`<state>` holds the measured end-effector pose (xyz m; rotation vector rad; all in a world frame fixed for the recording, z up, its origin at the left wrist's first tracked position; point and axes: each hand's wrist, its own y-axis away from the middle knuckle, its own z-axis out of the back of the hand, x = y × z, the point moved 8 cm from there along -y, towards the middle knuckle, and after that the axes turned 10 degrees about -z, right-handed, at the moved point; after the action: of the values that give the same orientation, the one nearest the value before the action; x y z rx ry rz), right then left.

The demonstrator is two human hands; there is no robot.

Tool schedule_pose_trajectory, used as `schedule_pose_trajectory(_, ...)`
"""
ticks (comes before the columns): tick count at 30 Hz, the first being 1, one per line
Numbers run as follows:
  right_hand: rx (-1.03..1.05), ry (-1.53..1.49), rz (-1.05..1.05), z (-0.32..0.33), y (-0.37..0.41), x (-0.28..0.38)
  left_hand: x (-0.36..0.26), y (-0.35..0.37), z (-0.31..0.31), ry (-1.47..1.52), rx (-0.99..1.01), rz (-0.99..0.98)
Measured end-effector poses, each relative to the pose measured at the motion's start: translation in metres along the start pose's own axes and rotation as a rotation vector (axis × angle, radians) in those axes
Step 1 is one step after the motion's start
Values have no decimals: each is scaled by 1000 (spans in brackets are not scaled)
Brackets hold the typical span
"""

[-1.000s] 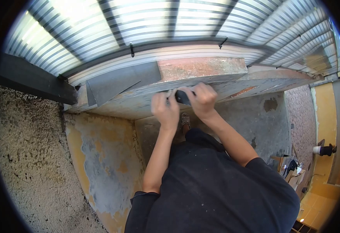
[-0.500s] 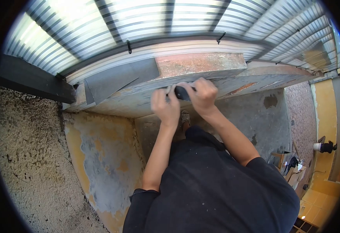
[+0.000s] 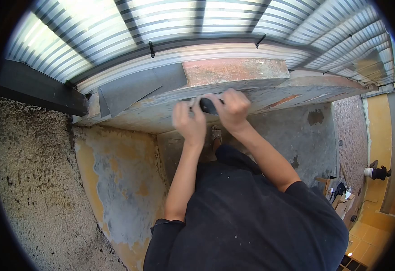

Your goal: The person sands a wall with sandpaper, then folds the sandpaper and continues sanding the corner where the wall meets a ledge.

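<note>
The right hand is closed in a fist around a dark object, pressing it against the front edge of the weathered ledge. The fingers wrap over the top, and only the object's left end shows. The left hand is just beside it, with its fingers curled and their tips at that exposed end. The hand is smeared by motion, so whether it grips the object or only touches it cannot be told.

On top of the ledge, directly above the hands, lies a reddish slab. A grey sheet rests on the ledge's left part. Corrugated roofing runs above the ledge, and a rough wall stands to its lower left.

Compared with half a second ago, both hands stay at the same spot on the ledge's edge and the right hand's fist is unchanged. The left hand, sharper then, is now blurred.
</note>
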<state>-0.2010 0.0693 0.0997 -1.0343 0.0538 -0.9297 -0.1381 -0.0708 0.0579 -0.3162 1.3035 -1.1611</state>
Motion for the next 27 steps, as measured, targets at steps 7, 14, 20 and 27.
schedule_pose_trajectory(7,-26,-11,0,-6,5,3,1,-4,6,2,3,-3)
schedule_pose_trajectory(14,-6,-106,6,-13,1,18,22,3,16,-30,-70,75)
schedule_pose_trajectory(20,-34,2,-71,12,-4,-16,-11,-4,-14,88,31,-23)
schedule_pose_trajectory(27,30,-94,1,-28,3,37,28,-7,34,-69,-56,55)
